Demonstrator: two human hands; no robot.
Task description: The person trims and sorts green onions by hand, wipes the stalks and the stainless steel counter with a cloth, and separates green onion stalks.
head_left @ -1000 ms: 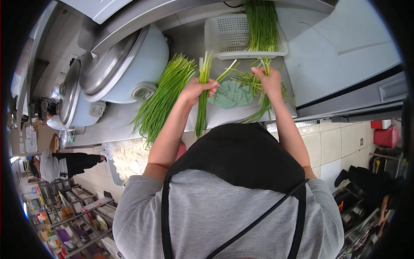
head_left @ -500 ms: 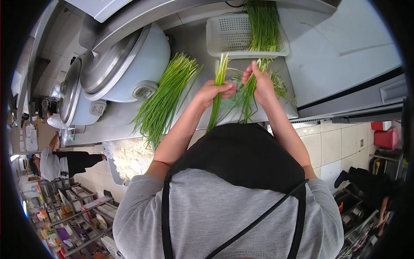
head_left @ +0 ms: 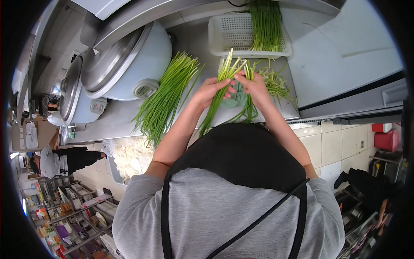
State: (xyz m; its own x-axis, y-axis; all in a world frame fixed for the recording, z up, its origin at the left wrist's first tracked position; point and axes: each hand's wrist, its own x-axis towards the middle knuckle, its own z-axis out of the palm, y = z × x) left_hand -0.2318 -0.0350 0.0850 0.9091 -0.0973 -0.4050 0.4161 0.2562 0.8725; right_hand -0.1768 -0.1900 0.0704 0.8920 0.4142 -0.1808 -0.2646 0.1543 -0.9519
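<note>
My left hand [head_left: 212,90] is closed around a bunch of green stalks [head_left: 212,110], pale ends up. Close beside it, my right hand [head_left: 254,87] grips a smaller bunch [head_left: 249,108], and the fingertips of both hands nearly meet. Under the hands lies a crumpled green cloth [head_left: 234,100], partly hidden. A large pile of green stalks [head_left: 168,93] rests on the steel counter to the left. Loose trimmings [head_left: 276,84] lie right of my right hand. Behind, a white perforated basket [head_left: 228,32] holds more long stalks [head_left: 265,28].
Two large lidded cookers [head_left: 148,56] stand at the left of the counter [head_left: 112,125]. A tub of white food [head_left: 131,159] is below the counter edge. One person [head_left: 51,162] is at the far left, another [head_left: 366,181] at the far right.
My left hand has moved right with its bunch, now tilted. My right hand has shifted left, bringing its stalks away from the trimmings and beside the left bunch.
</note>
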